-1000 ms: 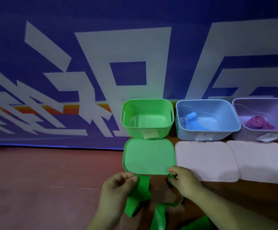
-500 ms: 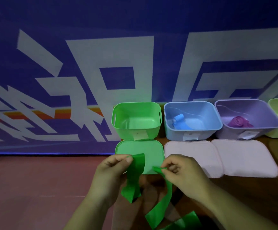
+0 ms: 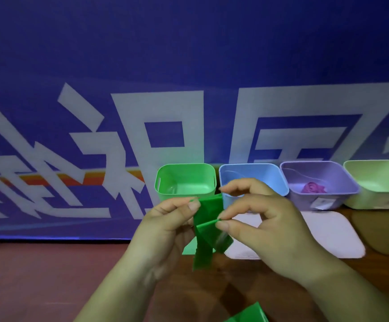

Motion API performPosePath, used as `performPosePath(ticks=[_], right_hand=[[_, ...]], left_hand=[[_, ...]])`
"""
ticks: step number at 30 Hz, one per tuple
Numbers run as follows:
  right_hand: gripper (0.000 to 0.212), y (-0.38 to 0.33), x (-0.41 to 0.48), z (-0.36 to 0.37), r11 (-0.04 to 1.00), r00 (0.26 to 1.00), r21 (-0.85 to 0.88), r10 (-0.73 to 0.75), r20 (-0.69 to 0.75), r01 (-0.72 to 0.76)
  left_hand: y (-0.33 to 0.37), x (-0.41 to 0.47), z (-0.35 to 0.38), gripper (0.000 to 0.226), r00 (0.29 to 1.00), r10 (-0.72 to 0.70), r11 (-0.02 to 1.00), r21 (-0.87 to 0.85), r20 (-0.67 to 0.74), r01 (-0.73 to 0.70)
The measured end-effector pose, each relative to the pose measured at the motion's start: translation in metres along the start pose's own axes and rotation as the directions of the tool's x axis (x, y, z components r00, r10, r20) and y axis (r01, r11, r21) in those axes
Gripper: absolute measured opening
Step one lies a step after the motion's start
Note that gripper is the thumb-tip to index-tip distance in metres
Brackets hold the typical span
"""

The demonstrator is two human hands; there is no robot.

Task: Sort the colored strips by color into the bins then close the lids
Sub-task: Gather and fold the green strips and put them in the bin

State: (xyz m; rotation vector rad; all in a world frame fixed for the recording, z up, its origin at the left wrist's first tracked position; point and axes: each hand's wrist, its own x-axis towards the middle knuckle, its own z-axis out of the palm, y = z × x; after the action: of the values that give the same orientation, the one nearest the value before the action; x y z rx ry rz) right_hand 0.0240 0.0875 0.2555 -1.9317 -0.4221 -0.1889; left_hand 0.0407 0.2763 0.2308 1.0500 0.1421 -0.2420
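Loose strip: at the bottom edge, right of centre, we see a corner of a second green strip.
Left hand: our left hand pinches the upper end of the green strip between thumb and forefinger, at the centre of the frame.
Right hand: our right hand pinches a lower folded edge of the same strip. Its other fingers are loosely curled above.
Green strip: a bright green, flat, slightly glossy band. We hold it folded in the air in front of the bins, and its tail hangs below our hands.
Surface: a brown table lies under our wrists. It looks redder at lower left.
Lids: a sliver of green lid shows behind the strip. A white lid lies flat at centre right.
Bins: all open, in a row at middle right. We see a green bin, a blue bin, a purple bin holding a magenta strip, and a pale green bin.
Room: a blue banner with white shapes and an orange stripe fills the upper frame.
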Motion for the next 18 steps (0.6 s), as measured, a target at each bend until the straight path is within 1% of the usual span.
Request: performPosePath(ticks=[3,5,9,13,16,18], right_hand=[[0.022,-0.008,-0.006,-0.002,0.994,0.999,0.112,0.01,-0.033,-0.006],[0.021,-0.009,-0.008,-0.002,0.989,0.999,0.145,0.0,-0.055,0.008],[0.015,-0.009,-0.015,-0.001,0.964,0.993,0.267,0.02,-0.119,0.013],[0.013,-0.01,-0.022,0.0,0.947,0.985,0.32,0.044,-0.166,0.012],[0.013,-0.01,-0.027,-0.001,0.932,0.982,0.361,0.033,-0.184,0.036],[0.017,-0.01,-0.029,-0.002,0.932,0.976,0.359,0.033,-0.217,0.049]], left_hand=[[0.005,-0.012,0.014,0.025,1.0,0.007,1.0,-0.003,0.01,-0.007],[0.005,-0.019,0.02,0.027,1.0,0.015,1.0,-0.014,0.007,-0.014],[0.003,-0.032,0.028,0.02,0.998,0.024,0.999,-0.025,0.053,-0.023],[-0.002,-0.039,0.03,0.033,0.999,0.014,0.999,-0.043,0.044,-0.012],[-0.005,-0.043,0.033,0.033,0.999,0.011,0.999,-0.046,0.052,-0.009],[-0.007,-0.045,0.035,0.027,0.998,0.018,0.999,-0.05,0.062,-0.015]])
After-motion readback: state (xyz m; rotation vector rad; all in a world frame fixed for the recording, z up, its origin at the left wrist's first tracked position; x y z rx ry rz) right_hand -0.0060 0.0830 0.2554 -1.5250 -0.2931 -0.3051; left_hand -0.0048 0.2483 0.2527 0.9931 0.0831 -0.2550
